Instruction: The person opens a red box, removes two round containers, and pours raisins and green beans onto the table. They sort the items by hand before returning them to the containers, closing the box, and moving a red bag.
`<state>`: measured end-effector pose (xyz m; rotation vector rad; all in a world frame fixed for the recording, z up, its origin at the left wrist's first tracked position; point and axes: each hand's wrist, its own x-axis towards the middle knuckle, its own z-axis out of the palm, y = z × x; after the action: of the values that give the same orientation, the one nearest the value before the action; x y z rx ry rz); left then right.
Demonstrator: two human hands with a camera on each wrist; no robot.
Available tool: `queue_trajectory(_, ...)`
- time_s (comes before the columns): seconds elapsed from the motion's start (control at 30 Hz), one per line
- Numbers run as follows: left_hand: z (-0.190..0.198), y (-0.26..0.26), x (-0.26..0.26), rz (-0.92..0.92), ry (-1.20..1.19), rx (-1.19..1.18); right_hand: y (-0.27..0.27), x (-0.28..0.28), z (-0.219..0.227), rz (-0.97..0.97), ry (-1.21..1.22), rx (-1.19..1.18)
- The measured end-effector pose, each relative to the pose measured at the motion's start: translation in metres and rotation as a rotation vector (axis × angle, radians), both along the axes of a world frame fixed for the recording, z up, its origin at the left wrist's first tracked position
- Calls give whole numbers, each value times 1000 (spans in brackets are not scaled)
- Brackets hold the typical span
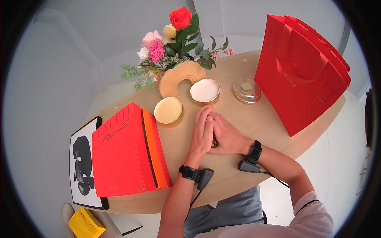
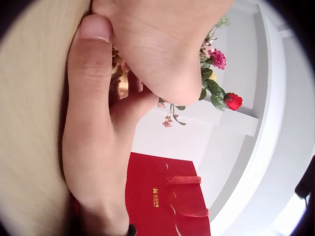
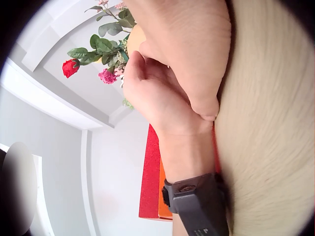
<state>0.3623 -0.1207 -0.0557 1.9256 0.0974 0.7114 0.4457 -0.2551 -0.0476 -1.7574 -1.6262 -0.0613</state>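
Note:
My left hand (image 1: pixel 201 131) and right hand (image 1: pixel 228 134) meet at the fingertips and lean together on the table, cupped around a small heap of brown, dried-looking pieces (image 1: pixel 214 142). Most of the heap is hidden by the palms; a few crinkled pieces (image 2: pixel 116 64) show through a gap in the left wrist view. Along the tabletop lies the edge of the right hand (image 2: pixel 93 113). Just beyond the fingers stand a round tin with a cream top (image 1: pixel 168 110) and another with a white top (image 1: pixel 205 90).
A clear round dish (image 1: pixel 246 91) holds a pale square near the red paper bag (image 1: pixel 299 75). Flowers (image 1: pixel 180 47) stand behind a wooden arch (image 1: pixel 168 81). On the left, a red box (image 1: pixel 119 158) overlaps a framed picture (image 1: pixel 82 168). A yellow packet (image 1: pixel 85 223) rests below the table edge.

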Motion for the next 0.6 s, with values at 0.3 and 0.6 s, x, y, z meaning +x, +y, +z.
queue_trajectory(0.3,1,1,1,-28,5,-23,0,-1,2,-42,-25,-47)
queue_trajectory(0.6,2,4,0,-47,22,-30,3,-1,-3,-37,-20,-32)
